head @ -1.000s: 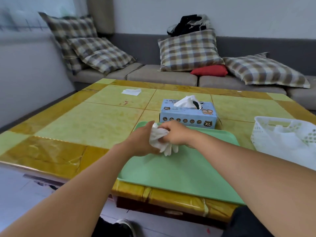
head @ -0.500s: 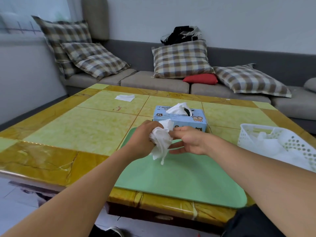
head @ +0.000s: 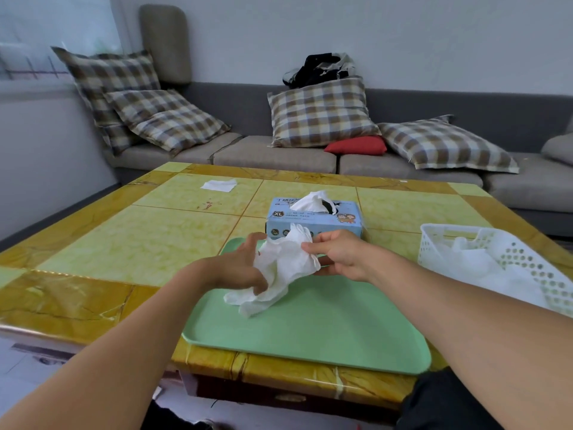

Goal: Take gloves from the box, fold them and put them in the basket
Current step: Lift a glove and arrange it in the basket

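A: What have we got between our hands?

B: We hold 1 white glove above the green tray. Our left hand grips its lower part with curled fingers, and the loose end hangs down at 7 o'clock onto the tray.

A: And our right hand?

B: It pinches the glove's upper edge between thumb and forefinger, at 3 o'clock from the left hand.

A: Where is the box?

B: The blue glove box sits at 12 o'clock just beyond our hands, marked XL, with another white glove poking out of its top slot.

A: The basket?

B: The white perforated basket stands at 3 o'clock on the yellow tiled table, beside the tray, with white gloves already inside. A white sheet lies at 11 o'clock, well apart from us
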A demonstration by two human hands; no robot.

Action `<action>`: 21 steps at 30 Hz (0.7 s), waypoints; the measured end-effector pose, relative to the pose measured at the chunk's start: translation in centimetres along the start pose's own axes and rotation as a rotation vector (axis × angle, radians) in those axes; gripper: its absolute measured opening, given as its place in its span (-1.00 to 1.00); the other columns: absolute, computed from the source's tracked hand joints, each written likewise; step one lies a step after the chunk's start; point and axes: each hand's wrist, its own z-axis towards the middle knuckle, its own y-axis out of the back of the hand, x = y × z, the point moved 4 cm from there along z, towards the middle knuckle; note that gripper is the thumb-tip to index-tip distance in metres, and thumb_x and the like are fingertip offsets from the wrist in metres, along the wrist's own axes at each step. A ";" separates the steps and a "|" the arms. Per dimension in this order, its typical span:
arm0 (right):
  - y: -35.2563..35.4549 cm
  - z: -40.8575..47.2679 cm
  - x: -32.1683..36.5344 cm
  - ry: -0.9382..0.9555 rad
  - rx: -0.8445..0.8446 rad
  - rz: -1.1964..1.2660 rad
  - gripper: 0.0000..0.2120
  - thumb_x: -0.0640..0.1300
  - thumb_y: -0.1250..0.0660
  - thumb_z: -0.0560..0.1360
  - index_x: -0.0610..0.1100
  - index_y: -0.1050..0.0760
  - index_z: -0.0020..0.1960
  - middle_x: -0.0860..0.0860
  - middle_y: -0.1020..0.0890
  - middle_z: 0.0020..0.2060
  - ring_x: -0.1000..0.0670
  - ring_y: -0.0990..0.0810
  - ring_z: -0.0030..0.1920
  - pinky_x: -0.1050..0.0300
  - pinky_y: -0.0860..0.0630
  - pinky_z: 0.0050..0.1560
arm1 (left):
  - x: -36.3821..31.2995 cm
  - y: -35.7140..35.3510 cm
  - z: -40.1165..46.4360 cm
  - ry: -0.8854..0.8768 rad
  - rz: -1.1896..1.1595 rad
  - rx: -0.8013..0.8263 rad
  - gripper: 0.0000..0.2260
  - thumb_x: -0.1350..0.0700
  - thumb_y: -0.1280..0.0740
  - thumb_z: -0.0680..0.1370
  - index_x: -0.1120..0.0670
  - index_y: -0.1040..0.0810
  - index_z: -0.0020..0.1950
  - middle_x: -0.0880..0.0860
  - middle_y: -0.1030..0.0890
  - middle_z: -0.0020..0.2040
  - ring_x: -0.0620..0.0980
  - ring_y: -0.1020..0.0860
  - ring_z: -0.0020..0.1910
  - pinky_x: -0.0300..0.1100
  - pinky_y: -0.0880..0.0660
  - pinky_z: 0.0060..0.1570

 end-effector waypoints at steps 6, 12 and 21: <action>-1.9 -0.2 -0.5 -0.050 0.132 0.102 -0.73 -0.25 -0.55 0.43 -0.20 -0.54 0.06 -0.13 -0.73 -0.12 -0.09 -0.71 -0.18 0.01 -0.69 -0.10 | -2.2 -0.9 0.2 -0.139 0.035 -0.167 -0.05 -0.33 -0.57 0.23 -0.18 -0.22 0.52 -0.08 -0.46 0.25 -0.04 -0.47 0.22 -0.21 -0.37 0.16; -2.9 -0.3 -0.6 -0.042 0.235 0.174 -0.86 -0.19 -0.49 0.46 -0.23 -0.64 -0.03 -0.11 -0.72 -0.13 -0.06 -0.70 -0.14 0.04 -0.68 0.02 | -2.7 -0.7 1.8 -0.256 0.108 -0.325 -0.89 0.04 -0.46 0.53 0.07 -0.67 -0.03 -0.03 -0.61 -0.21 -0.03 -0.49 -0.25 -0.17 -0.38 -0.26; 0.6 -0.2 0.2 0.005 0.100 0.218 -0.92 -0.23 -0.45 0.51 -0.23 -0.58 -0.09 -0.16 -0.71 -0.22 -0.06 -0.71 -0.26 0.01 -0.70 -0.13 | 1.1 1.0 2.6 -0.133 0.183 -0.288 -0.81 0.24 -0.31 0.58 0.16 -0.68 -0.17 0.07 -0.61 -0.32 -0.01 -0.40 -0.37 -0.17 -0.31 -0.35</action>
